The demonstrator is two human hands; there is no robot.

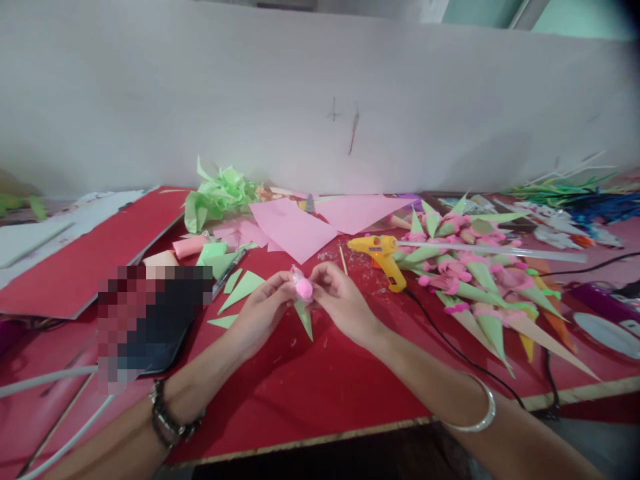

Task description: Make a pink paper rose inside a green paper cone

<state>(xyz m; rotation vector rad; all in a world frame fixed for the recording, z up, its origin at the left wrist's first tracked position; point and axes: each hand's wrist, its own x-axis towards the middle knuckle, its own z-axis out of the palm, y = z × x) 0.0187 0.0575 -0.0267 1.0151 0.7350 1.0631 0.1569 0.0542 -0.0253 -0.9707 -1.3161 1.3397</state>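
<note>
Between my two hands, above the red table, is a small paper flower (pixel 303 288) with a bright pink ball facing me and a green pointed tip below. My left hand (pixel 267 300) pinches it from the left, fingers closed. On the other side my right hand (pixel 340 297) grips it too, thumb and fingertips curled against it. Pale green paper pieces (pixel 243 291) lie flat beside my left hand. A yellow glue gun (pixel 381 257) with a long clear glue stick (pixel 490 251) rests to the right of my right hand.
Many pink and green paper cones (pixel 473 283) are heaped on the right. Pink paper sheets (pixel 295 230) and crumpled green paper (pixel 220 197) lie at the back. A dark phone-like object (pixel 173 333), partly blurred out, lies left. The glue gun's black cord (pixel 450 340) runs towards the front edge.
</note>
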